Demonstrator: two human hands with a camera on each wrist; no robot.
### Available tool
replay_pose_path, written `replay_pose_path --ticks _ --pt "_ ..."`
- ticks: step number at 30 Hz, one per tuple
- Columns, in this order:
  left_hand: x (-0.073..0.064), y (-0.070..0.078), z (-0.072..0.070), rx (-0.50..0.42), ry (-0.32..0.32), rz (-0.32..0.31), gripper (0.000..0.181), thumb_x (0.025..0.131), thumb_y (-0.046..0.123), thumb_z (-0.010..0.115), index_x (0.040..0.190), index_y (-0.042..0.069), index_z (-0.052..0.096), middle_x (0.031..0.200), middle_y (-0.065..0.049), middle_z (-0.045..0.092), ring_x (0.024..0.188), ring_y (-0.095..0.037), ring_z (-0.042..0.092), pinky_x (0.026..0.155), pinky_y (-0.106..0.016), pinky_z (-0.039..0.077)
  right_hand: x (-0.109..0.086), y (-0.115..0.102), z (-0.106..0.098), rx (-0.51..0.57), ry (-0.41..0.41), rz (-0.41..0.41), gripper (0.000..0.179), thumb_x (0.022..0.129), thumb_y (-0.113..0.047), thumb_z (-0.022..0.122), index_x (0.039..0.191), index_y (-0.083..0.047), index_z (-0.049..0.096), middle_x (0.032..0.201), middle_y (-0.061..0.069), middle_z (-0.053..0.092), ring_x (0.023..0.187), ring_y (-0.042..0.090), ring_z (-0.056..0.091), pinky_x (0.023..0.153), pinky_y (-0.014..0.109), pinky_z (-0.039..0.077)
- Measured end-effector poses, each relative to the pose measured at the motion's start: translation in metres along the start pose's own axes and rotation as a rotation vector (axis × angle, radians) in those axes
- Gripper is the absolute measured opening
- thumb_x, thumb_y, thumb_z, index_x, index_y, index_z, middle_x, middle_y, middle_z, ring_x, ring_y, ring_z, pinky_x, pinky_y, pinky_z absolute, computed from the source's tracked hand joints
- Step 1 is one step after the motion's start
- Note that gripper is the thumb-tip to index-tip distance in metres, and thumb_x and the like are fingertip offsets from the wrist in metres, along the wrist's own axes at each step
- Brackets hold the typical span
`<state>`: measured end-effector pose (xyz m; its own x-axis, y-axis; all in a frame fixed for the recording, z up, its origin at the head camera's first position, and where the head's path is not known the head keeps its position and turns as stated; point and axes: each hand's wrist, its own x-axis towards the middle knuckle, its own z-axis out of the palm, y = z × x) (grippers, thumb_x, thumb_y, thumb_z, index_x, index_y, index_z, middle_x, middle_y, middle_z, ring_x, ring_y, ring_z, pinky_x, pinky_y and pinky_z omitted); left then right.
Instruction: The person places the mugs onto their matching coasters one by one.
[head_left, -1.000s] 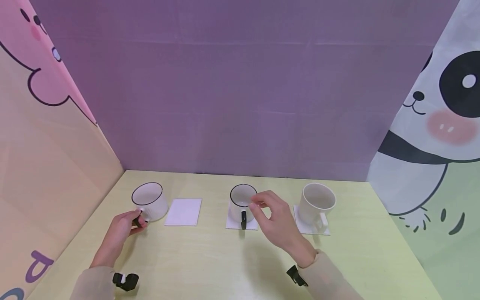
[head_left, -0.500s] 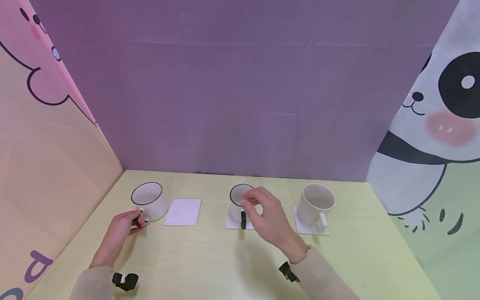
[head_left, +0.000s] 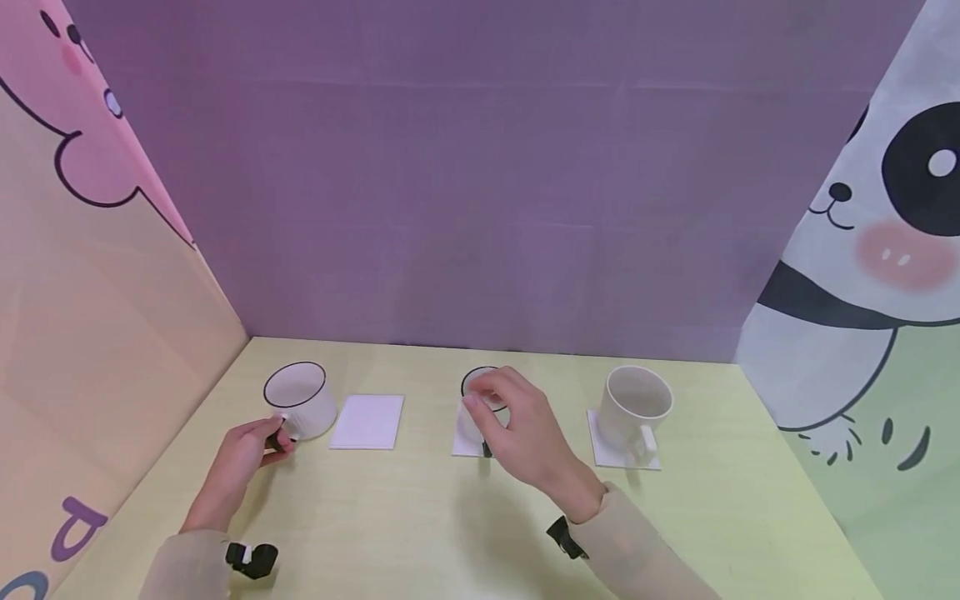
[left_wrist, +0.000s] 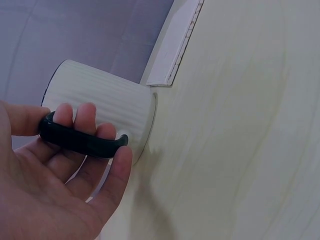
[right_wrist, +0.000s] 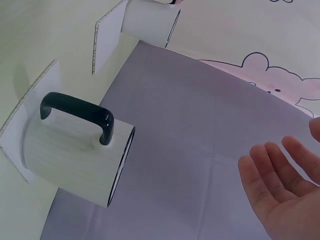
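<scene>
At the left of the table stands a white mug [head_left: 313, 414] with a dark rim. My left hand [head_left: 242, 450] grips its black handle [left_wrist: 80, 142], several fingers passed through the loop in the left wrist view. A narrower white mug [right_wrist: 70, 155], also dark-rimmed and black-handled, stands on a square white coaster [head_left: 460, 446] at the middle. Over that mug's rim hovers my right hand [head_left: 521, 433], its fingers loosely bent and holding nothing. In the head view the hand covers much of the mug and its handle; the right wrist view shows them apart.
A square white coaster [head_left: 367, 422] lies just right of the left mug. Farther right, an all-white mug [head_left: 628, 421] stands on another coaster [head_left: 602, 451]. A purple backdrop [head_left: 480, 183] rises behind the pale table [head_left: 360, 517], with printed cloth at both sides.
My right hand has moved left, from the right edge of the middle mug to over its opening. The left hand and all the mugs have stayed in place.
</scene>
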<state>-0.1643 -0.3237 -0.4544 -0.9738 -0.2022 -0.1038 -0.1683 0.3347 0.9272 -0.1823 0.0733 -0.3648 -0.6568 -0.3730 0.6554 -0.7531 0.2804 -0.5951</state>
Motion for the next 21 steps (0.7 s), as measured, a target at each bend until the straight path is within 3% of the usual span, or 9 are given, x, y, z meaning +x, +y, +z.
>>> replay_pose_path --ticks 8,21 --pt "-0.001 0.0 0.0 -0.033 0.015 0.018 0.043 0.111 0.022 0.04 0.094 -0.009 0.064 0.088 -0.003 0.061 0.081 -0.008 0.061 0.077 -0.022 0.056 0.01 0.0 0.01 0.024 -0.011 0.068 0.014 0.097 -0.011 0.066 0.108 -0.003 0.07 0.104 0.002 0.068 0.093 0.015 0.064 0.083 0.036 0.058" --pt "-0.004 0.002 0.002 -0.034 0.028 0.016 0.044 0.111 0.023 0.04 0.093 -0.011 0.063 0.087 -0.003 0.06 0.081 -0.009 0.06 0.077 -0.021 0.055 0.017 0.001 0.03 0.03 -0.029 0.079 0.015 0.099 -0.013 0.064 0.108 -0.003 0.071 0.104 0.004 0.069 0.093 0.018 0.064 0.084 0.031 0.056"
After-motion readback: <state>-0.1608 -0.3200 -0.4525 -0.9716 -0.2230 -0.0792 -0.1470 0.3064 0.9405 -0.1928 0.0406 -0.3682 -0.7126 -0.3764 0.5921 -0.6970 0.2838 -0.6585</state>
